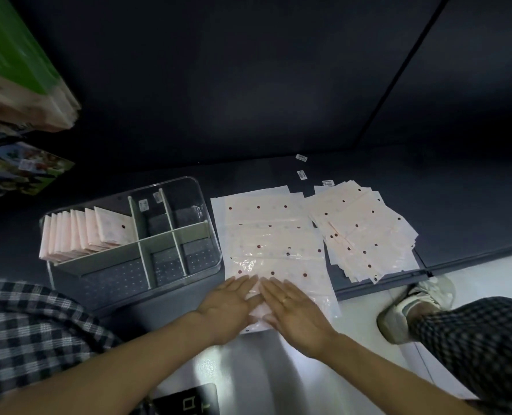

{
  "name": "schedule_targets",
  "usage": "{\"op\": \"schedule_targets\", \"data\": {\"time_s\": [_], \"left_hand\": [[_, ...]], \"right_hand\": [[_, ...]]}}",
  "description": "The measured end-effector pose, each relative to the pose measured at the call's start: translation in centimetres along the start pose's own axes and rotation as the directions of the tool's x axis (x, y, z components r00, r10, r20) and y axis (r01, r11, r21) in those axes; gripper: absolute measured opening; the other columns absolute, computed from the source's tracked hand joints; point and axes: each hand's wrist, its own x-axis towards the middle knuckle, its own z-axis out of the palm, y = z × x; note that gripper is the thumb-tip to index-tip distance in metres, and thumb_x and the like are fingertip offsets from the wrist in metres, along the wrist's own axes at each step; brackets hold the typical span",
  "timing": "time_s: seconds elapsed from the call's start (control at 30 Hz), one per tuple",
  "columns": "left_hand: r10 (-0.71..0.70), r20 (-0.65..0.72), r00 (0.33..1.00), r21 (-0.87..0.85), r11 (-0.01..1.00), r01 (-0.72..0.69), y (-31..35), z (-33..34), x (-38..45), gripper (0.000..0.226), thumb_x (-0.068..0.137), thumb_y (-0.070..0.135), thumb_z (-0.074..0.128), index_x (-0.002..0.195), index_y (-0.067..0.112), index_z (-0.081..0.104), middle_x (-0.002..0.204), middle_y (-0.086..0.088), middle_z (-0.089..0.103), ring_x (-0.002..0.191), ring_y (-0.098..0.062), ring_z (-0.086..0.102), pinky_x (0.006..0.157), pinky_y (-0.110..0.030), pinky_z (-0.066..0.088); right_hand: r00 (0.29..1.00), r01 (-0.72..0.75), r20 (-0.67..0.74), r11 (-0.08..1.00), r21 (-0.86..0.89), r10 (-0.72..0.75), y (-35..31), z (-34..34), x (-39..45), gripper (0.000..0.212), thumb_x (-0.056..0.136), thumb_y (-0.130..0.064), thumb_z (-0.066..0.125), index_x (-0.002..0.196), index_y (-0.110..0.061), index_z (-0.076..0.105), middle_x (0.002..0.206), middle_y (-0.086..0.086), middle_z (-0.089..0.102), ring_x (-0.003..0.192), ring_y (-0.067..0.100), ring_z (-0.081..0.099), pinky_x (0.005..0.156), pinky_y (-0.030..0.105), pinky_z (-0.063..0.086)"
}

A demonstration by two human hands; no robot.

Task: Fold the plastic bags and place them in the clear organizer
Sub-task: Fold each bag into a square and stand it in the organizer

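- Both hands lie flat, fingers straight, pressing the near end of one spread-out plastic bag (271, 250); nothing is gripped or pinched.
- The left hand (229, 307) and right hand (293, 313) sit side by side, fingertips nearly meeting over the bag's near edge, with a ring on one right-hand finger.
- That bag, pale pink with dark red dots, stretches away from the palms across the dark shelf (458, 205).
- Just left of the left hand stands the clear organizer (209, 265), its grey dividers making several compartments.
- A row of folded bags (84, 232) stands upright in the organizer's far-left compartment, well away from the hands.
- Beyond and to the right of the right hand lies a loose pile of unfolded bags (365, 232), overlapping one another.
- Small white labels (301, 158) lie on the shelf past the spread bag.
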Motion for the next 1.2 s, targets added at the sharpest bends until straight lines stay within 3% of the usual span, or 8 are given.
{"op": "schedule_targets", "data": {"time_s": [0.17, 0.37, 0.5, 0.67, 0.73, 0.9, 1.07, 1.2], "left_hand": [[-0.038, -0.014, 0.999, -0.017, 0.999, 0.038, 0.2, -0.1, -0.3, 0.057, 0.101, 0.043, 0.032, 0.152, 0.023, 0.014, 0.160, -0.004, -0.004, 0.147, -0.019, 0.001, 0.119, -0.033, -0.001], [-0.093, -0.028, 0.995, -0.088, 0.992, 0.090, -1.7, -0.5, -1.8, 0.048, 0.101, 0.042, 0.033, 0.144, 0.020, 0.033, 0.160, 0.002, 0.010, 0.145, -0.018, 0.016, 0.117, -0.029, 0.012], [-0.130, -0.020, 0.991, -0.089, 0.988, 0.127, -2.6, -0.3, -2.8, 0.045, 0.100, 0.043, 0.034, 0.138, 0.020, 0.042, 0.159, 0.006, 0.015, 0.142, -0.016, 0.023, 0.115, -0.030, 0.022], [-0.124, -0.067, 0.990, -0.077, 0.990, 0.119, -2.8, 0.0, -3.0, 0.042, 0.100, 0.043, 0.035, 0.130, 0.019, 0.050, 0.154, 0.008, 0.025, 0.137, -0.014, 0.031, 0.110, -0.030, 0.031], [-0.119, -0.079, 0.990, -0.073, 0.991, 0.113, -2.8, 0.1, -2.8, 0.041, 0.099, 0.042, 0.036, 0.130, 0.018, 0.050, 0.155, 0.007, 0.023, 0.139, -0.013, 0.027, 0.110, -0.029, 0.028], [-0.123, -0.067, 0.990, -0.064, 0.991, 0.119, -3.2, 0.3, -2.4, 0.045, 0.099, 0.042, 0.039, 0.136, 0.016, 0.041, 0.158, 0.005, 0.016, 0.144, -0.016, 0.018, 0.115, -0.033, 0.024], [-0.110, -0.134, 0.985, -0.090, 0.991, 0.098, -3.3, 0.2, -1.8, 0.046, 0.098, 0.038, 0.043, 0.138, 0.018, 0.035, 0.149, 0.002, 0.028, 0.135, -0.017, 0.030, 0.110, -0.031, 0.030], [-0.100, -0.132, 0.986, -0.163, 0.984, 0.077, -3.1, -0.3, -1.3, 0.066, 0.096, 0.043, 0.045, 0.150, 0.022, 0.014, 0.157, 0.003, 0.011, 0.143, -0.015, 0.016, 0.112, -0.029, 0.024]], "right_hand": [[0.990, -0.049, 0.124, 0.993, -0.108, 0.062, 3.1, -0.5, -3.7, 0.058, 0.092, -0.048, 0.029, 0.130, -0.012, 0.055, 0.139, 0.003, 0.050, 0.128, 0.015, 0.048, 0.109, 0.036, 0.032], [0.975, -0.112, 0.179, 0.986, -0.126, 0.134, 6.8, -2.9, -7.7, 0.057, 0.094, -0.046, 0.026, 0.125, -0.014, 0.061, 0.135, 0.002, 0.053, 0.123, 0.013, 0.053, 0.102, 0.035, 0.042], [0.989, -0.123, 0.059, 0.979, -0.165, 0.135, 7.0, -3.4, -7.7, 0.064, 0.099, -0.044, 0.014, 0.113, -0.014, 0.069, 0.127, 0.002, 0.062, 0.115, 0.014, 0.060, 0.094, 0.040, 0.050], [0.962, -0.232, -0.150, 0.973, -0.018, 0.226, 5.8, -3.6, -5.0, 0.015, 0.076, -0.023, 0.075, 0.082, -0.009, 0.073, 0.106, 0.008, 0.071, 0.098, 0.026, 0.068, 0.082, 0.043, 0.056], [0.962, -0.227, -0.143, 0.973, 0.048, 0.231, 5.0, -3.3, -3.6, 0.029, 0.062, -0.019, 0.087, 0.085, -0.009, 0.073, 0.102, 0.007, 0.071, 0.093, 0.024, 0.069, 0.077, 0.038, 0.057], [0.989, -0.113, -0.094, 0.994, 0.004, 0.113, 3.8, -2.5, -1.0, 0.042, 0.052, -0.024, 0.092, 0.088, -0.013, 0.074, 0.098, 0.002, 0.072, 0.085, 0.016, 0.070, 0.065, 0.021, 0.057], [1.000, -0.008, -0.029, 0.992, -0.125, 0.004, 4.7, -2.1, -1.1, 0.061, 0.031, -0.001, 0.089, 0.090, -0.008, 0.074, 0.094, 0.005, 0.072, 0.085, 0.018, 0.070, 0.057, 0.021, 0.056], [0.998, -0.065, -0.003, 0.997, -0.040, 0.065, 5.1, -3.2, -0.7, 0.047, 0.047, -0.004, 0.089, 0.092, -0.008, 0.074, 0.094, 0.005, 0.073, 0.082, 0.017, 0.070, 0.060, 0.022, 0.057]]}}
